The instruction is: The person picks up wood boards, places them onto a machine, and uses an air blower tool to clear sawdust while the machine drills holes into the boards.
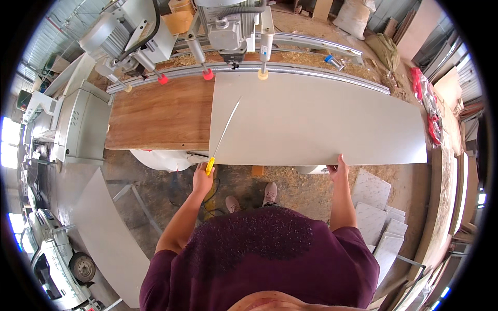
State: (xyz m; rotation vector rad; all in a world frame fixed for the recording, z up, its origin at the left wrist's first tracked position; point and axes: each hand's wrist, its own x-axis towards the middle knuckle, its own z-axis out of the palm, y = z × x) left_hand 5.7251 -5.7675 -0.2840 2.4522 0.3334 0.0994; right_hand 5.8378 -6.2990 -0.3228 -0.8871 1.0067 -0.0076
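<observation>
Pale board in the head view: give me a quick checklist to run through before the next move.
1. Left hand has the yellow-handled tool: ok, the fingers are around the handle.
2. Long metal blade off the pale board: cannot tell; it shows over the board near its left edge.
3. Right hand on the board: ok, thumb up at the front edge.
4. Board flush with the front of the wooden table: not ok; its front edge appears nearer the person.
5. Cream pad lifted off the board: cannot tell; it shows at the back edge.
</observation>
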